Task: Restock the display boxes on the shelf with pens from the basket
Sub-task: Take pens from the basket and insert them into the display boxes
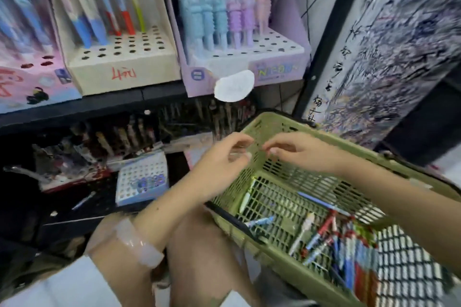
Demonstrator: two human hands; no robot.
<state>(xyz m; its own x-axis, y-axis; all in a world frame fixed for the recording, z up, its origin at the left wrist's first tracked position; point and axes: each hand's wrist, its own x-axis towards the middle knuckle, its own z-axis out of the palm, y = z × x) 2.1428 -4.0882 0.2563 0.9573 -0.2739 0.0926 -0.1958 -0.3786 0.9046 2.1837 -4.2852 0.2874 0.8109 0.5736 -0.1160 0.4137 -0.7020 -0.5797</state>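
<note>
- Head view, nearest item: loose pens (331, 239) are lying heaped in the near right corner of a green basket (309, 281), in red, blue and white; single pens are lying apart on the basket's mesh floor further in.
- A translucent bangle (139, 244) is sitting on the left forearm, low in the frame.
- The left hand (224, 157) is hovering over the basket's far left corner, fingers curled, thumb and forefinger drawn close; something clear and blurred may be lying between them, but whether it is gripping anything cannot be told.
- The right hand (296, 152) is hovering just beside it, fingertips bent toward the left hand's; its hold likewise cannot be told.
- A small blue-and-white holed box (142, 182) is sitting on the dark lower level, left of the hands.
- On the shelf (74, 109) above, a cream display box (124, 67) is standing with blue, red and green pens in its back rows and front holes showing bare.
- A lilac display box (244, 57) is standing to its right, holding pastel blue, purple and pink pens.
- A pink display box (30, 77) is showing at the far left edge.
</note>
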